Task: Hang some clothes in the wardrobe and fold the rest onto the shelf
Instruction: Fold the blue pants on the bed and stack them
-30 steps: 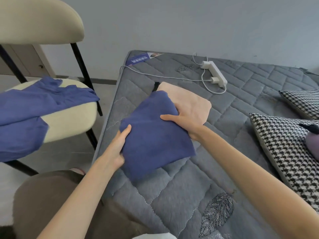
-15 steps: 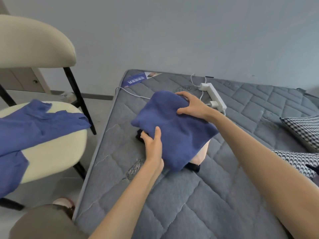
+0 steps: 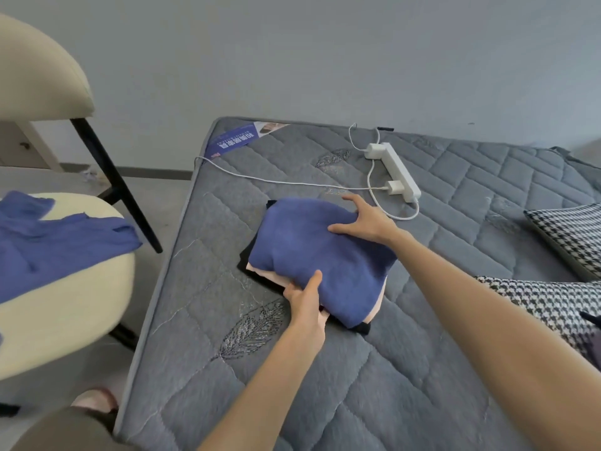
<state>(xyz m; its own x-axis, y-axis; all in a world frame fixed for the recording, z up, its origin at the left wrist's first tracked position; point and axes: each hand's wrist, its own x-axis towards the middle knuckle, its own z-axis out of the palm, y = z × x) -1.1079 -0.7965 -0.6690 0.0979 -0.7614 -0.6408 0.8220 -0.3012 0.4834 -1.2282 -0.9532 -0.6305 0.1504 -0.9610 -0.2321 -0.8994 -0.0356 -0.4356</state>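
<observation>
Head view: a folded blue garment [image 3: 320, 255] lies on top of a pink garment [image 3: 377, 304] and a black garment [image 3: 244, 255], the three making one stack on the grey mattress [image 3: 406, 369]. The left hand [image 3: 304, 297] pinches the near edge, thumb flat on the blue and fingers tucked under, out of sight. The right hand [image 3: 364, 219] holds the far edge, thumb on top and fingers bent over the fold.

The blue piece sits skewed, with pink and black showing at the corners. I'd square it to the layers below before lifting. For the carry, both hands ought to go under the black layer, keeping the pile level so nothing slides. A white power strip [image 3: 395, 170] and its cable [image 3: 374, 196] lie just beyond the right hand, so lift straight up. More blue cloth [image 3: 58, 242] waits on the chair [image 3: 65, 304]. No wardrobe or shelf shows.
</observation>
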